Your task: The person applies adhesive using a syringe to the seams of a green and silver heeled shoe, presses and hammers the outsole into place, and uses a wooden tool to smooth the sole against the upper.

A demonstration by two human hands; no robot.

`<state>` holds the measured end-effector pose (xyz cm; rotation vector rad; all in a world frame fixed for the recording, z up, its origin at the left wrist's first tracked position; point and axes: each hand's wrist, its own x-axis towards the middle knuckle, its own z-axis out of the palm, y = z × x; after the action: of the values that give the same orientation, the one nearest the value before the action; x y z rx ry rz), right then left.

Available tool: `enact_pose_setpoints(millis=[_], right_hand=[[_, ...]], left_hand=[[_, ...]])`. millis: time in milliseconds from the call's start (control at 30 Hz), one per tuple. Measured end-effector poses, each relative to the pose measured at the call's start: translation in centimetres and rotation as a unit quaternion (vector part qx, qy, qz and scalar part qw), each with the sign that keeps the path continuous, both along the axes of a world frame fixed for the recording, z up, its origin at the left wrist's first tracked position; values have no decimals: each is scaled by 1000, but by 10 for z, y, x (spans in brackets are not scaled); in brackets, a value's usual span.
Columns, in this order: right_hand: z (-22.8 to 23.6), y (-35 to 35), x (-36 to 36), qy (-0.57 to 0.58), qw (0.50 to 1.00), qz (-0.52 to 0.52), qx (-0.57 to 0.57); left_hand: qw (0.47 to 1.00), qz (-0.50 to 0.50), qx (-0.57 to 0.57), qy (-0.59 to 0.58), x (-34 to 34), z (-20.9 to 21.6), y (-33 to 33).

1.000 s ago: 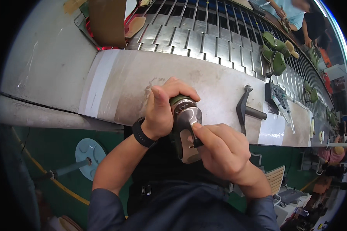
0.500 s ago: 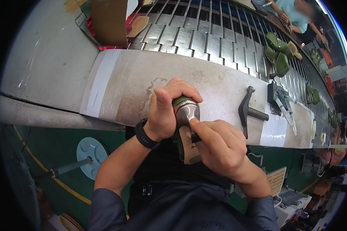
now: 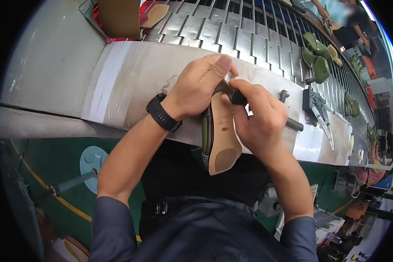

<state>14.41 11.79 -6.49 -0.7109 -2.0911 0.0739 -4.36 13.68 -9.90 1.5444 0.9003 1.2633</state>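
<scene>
Left hand (image 3: 196, 85) and right hand (image 3: 263, 115) have moved the green shoe with beige sole (image 3: 222, 126) farther over the grey-brown desk's (image 3: 153, 65) near edge. Left curls around its back; right pinches the dark heel tip (image 3: 239, 98). Heel handling seems in hand, calling for steady grip.

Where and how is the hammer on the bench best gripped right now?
Probably by its straight, dark handle, from the person's right. It lies flat on the bench with its free end pointing that way, while the right hand, holding the shoe, hides much of the hammer's head.
</scene>
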Motion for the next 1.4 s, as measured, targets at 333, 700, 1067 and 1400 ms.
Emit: enact_pose_setpoints(millis=[333, 700, 1067, 1400], right_hand=[[-2, -2, 20, 76, 896, -29, -437], [20, 10, 1, -37, 830, -37, -555], [15, 8, 10, -58, 815, -23, -576], [22, 10, 6, -97, 801, 16, -591]], left_hand=[[999, 26, 4, 23, 6, -8, 7], [998, 61, 32, 13, 8, -14, 10], [992, 93, 80, -1, 7, -20, 10], [986, 133, 104, 2, 5, -18, 5]])
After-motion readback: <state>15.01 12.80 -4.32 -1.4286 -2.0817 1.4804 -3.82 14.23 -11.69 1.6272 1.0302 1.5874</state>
